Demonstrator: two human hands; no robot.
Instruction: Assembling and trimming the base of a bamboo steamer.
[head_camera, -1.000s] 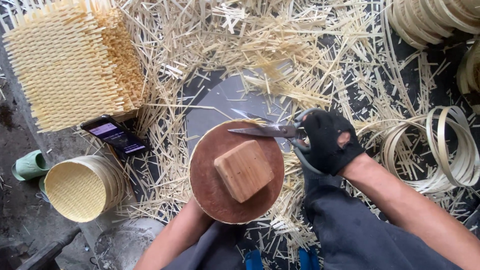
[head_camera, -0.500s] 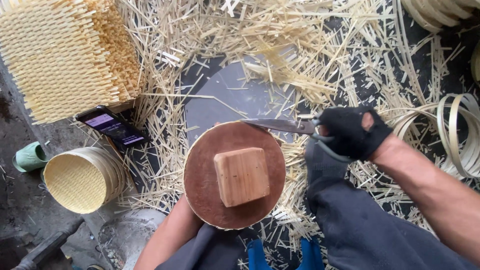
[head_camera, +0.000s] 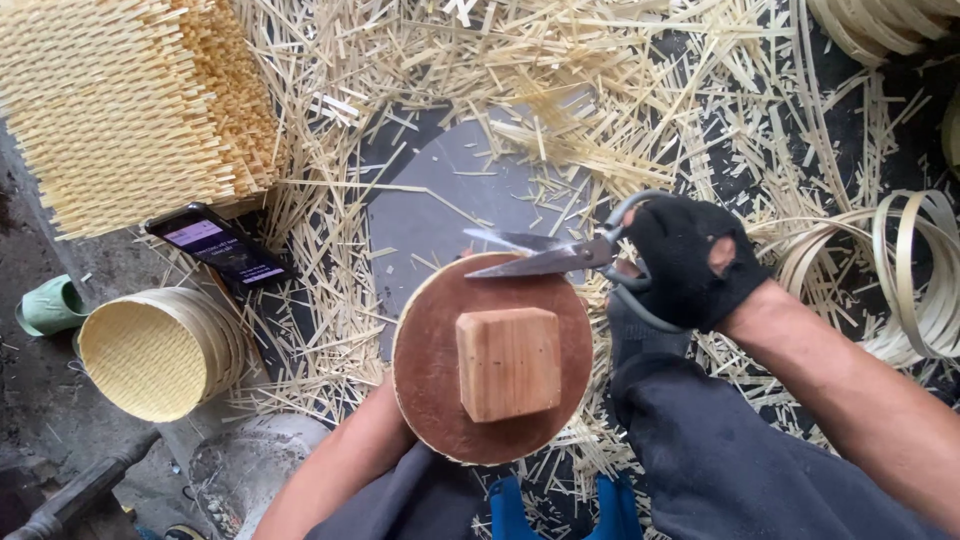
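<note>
My right hand (head_camera: 690, 262), in a black fingerless glove, grips a pair of grey metal scissors (head_camera: 545, 255). The blades are slightly parted and point left, right at the far rim of a round brown wooden disc (head_camera: 430, 370). A square block of pale wood (head_camera: 508, 362) is fixed to the middle of the disc. My left forearm (head_camera: 340, 470) reaches up under the disc's near left side; the left hand itself is hidden behind the disc, so its grip cannot be seen.
Cut bamboo slivers (head_camera: 520, 70) litter the dark floor all around. A stack of square woven mats (head_camera: 120, 110) lies upper left, a phone (head_camera: 218, 246) beside it, a round woven basket (head_camera: 155, 350) below. Coiled bamboo strips (head_camera: 900, 280) lie right.
The scissors and my right hand have shifted slightly right and up along the disc's far rim, and the blades have opened a little. The disc has stayed roughly in place.
</note>
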